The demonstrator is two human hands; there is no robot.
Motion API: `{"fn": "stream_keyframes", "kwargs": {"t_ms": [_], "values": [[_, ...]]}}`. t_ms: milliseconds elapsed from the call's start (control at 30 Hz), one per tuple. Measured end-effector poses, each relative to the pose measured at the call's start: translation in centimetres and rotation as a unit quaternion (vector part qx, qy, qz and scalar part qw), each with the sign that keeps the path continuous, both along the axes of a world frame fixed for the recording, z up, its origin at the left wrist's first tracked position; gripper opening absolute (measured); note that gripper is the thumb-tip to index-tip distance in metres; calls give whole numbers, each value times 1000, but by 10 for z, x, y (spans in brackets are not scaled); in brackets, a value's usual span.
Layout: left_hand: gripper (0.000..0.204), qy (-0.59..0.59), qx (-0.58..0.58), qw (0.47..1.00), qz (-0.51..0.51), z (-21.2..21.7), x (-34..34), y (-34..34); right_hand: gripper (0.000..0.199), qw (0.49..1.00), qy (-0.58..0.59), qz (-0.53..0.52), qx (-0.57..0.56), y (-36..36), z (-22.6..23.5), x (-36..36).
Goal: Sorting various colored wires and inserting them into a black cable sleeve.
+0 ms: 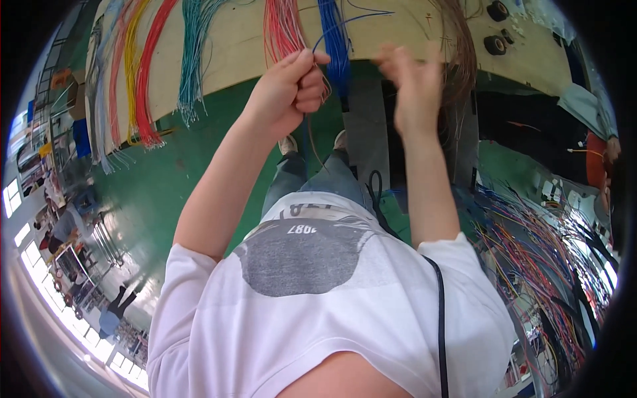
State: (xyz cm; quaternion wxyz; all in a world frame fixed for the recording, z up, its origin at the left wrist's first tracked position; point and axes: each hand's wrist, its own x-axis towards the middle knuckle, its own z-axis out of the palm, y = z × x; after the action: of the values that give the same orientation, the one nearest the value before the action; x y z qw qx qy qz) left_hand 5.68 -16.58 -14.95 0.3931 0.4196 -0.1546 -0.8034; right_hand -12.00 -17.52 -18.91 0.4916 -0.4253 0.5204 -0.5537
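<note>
My left hand point(290, 91) is closed in front of the table edge, its fingers curled round thin wires. A blue wire point(352, 20) runs from its thumb up to the right across the table. Below the fist dangles a brown wire point(316, 144). My right hand point(417, 86) is raised to the right, slightly smeared by motion, thumb and fingers apart with nothing visible in them. Between the hands a bundle of blue wires point(337, 56) hangs over the edge. A pinkish-red wire bundle point(282, 30) lies behind my left hand, and a brown wire bundle point(466, 46) hangs beside my right.
On the pale table point(239, 40) lie teal wires point(191, 63), red wires point(144, 86) and yellow wires point(129, 79), ends over the edge. Dark tape rolls point(494, 45) sit at the right. Another person point(584, 142) is at the far right, above many loose coloured wires point(551, 259).
</note>
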Motion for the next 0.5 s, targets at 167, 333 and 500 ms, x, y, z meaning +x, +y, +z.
{"fn": "stream_keyframes", "kwargs": {"t_ms": [167,333,500], "values": [[24,-17,-101,995,13,-1,-3,-28,25,831,-298,369,290,43,10,45],[34,-247,-55,967,13,1,-11,2,24,835,-457,202,230,27,8,41],[34,-136,20,980,-145,-18,16,73,21,852,-475,108,194,7,-1,27]]}}
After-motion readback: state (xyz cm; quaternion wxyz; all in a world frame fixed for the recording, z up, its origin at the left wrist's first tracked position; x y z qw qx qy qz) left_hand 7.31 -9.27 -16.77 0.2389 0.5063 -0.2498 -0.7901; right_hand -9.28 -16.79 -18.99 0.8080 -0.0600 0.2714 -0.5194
